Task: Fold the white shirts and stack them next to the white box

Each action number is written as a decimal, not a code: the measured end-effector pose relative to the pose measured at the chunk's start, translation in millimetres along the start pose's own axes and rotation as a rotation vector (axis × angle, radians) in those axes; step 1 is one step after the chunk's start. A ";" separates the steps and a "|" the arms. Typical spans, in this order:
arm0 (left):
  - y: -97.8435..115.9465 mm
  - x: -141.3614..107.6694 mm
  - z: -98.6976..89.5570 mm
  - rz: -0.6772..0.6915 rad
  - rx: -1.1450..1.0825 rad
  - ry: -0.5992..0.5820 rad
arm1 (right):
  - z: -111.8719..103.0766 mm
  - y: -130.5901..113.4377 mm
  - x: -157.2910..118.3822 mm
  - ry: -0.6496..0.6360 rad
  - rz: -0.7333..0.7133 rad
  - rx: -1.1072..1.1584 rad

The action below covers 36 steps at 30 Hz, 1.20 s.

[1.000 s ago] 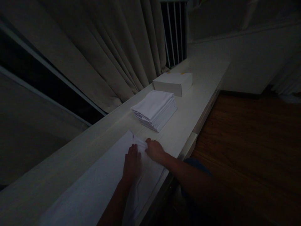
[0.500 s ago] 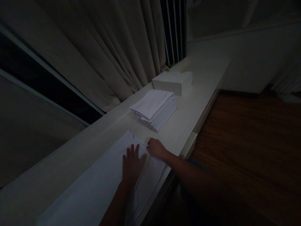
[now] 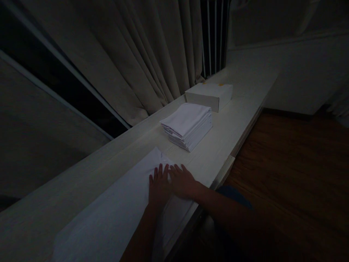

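A white cloth (image 3: 109, 214) lies spread along the near part of the pale bench. My left hand (image 3: 159, 185) rests flat on it, fingers apart. Right beside it, my right hand (image 3: 182, 181) also lies on the cloth with its fingers stretched out; the two hands touch or nearly touch. Beyond the hands stands a neat stack of folded white cloths (image 3: 188, 123). The part of the cloth beneath both palms is hidden.
Behind the stack sits a white box (image 3: 209, 95) with yellow marks on top. Beige curtains (image 3: 152, 54) hang along the bench's left side. The bench's right edge drops to a wooden floor (image 3: 300, 163).
My right hand has gone from a closed grip at the cloth's edge to lying open beside my left hand. The view has shifted, so the bench items appear farther right.
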State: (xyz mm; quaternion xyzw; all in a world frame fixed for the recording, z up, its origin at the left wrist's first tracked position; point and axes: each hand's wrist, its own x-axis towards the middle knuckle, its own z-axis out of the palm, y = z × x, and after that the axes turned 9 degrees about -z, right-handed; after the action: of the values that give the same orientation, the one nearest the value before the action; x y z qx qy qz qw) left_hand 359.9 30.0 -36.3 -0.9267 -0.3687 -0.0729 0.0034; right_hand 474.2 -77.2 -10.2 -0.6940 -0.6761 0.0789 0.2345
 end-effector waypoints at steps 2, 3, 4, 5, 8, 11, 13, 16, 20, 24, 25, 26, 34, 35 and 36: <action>-0.2 -0.7 1.0 -0.002 -0.046 0.007 | -1.1 -2.7 0.6 0.035 -0.012 -0.024; 0.1 -0.9 1.4 -0.001 -0.065 0.009 | -2.8 -4.7 4.2 0.059 -0.041 -0.034; 0.7 -0.7 1.5 0.000 -0.080 0.014 | -4.1 -7.0 10.3 0.080 -0.077 -0.039; 1.7 -0.4 1.1 0.002 -0.090 0.019 | -3.9 -9.4 18.8 0.092 -0.113 -0.041; 5.7 1.3 -3.8 0.004 -0.121 0.051 | 7.2 -11.5 56.8 0.066 -0.147 -0.027; 8.8 2.1 -10.0 -0.003 -0.176 0.088 | 26.1 -0.1 103.0 -0.034 -0.062 -0.005; 8.9 1.3 -10.9 -0.021 -0.196 0.084 | 35.3 12.0 130.7 -0.079 -0.006 -0.021; 7.8 -0.7 -7.0 -0.049 -0.208 0.063 | 41.5 27.1 159.6 -0.095 0.069 -0.066; 7.7 -2.7 -2.7 -0.077 -0.267 0.073 | 46.2 35.5 172.0 -0.047 0.115 -0.086; -11.0 -4.2 -10.1 -0.168 -0.407 0.079 | 52.3 39.4 170.7 -0.049 0.103 -0.106; -22.9 -4.7 -13.4 -0.203 -0.412 0.104 | 53.5 40.1 170.3 -0.051 0.099 -0.113; -38.5 -5.4 -16.9 -0.235 -0.389 0.130 | 54.4 40.7 170.1 -0.054 0.095 -0.119; -238.4 -53.9 -23.3 -0.627 0.107 -0.028 | 54.9 37.5 169.7 -0.080 0.101 -0.164; -259.5 -66.6 -20.8 -0.647 0.136 -0.046 | 55.5 36.9 169.6 -0.079 0.099 -0.171; -276.6 -79.2 -18.2 -0.665 0.173 -0.031 | 56.3 36.5 169.2 -0.076 0.097 -0.179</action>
State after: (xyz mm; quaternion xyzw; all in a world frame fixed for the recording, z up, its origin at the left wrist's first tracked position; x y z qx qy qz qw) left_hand 111.5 176.2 -42.3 -0.7530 -0.6555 -0.0242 0.0525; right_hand 495.5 101.0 -40.3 -0.7406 -0.6545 0.0556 0.1415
